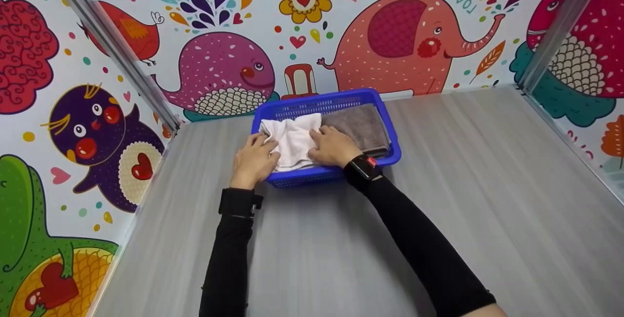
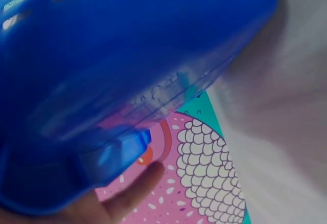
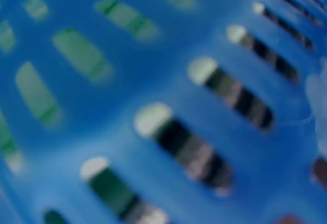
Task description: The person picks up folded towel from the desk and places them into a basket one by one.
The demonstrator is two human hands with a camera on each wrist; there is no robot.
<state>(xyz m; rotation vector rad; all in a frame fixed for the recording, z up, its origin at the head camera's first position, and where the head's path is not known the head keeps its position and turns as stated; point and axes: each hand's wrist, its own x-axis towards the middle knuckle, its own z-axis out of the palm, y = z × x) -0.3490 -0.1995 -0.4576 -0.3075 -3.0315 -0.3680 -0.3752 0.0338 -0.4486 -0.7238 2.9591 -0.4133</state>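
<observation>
While both hands (image 1: 292,153) press, white towel (image 1: 294,142) fills the basket (image 1: 385,112).

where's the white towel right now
In the head view, the white towel lies in the left half of the blue basket, beside a grey towel, with both hands on it.

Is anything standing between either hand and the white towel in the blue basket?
Nothing visible does. Both the left hand and the right hand already rest on the white towel inside the blue basket; the grey towel lies beside it.
</observation>
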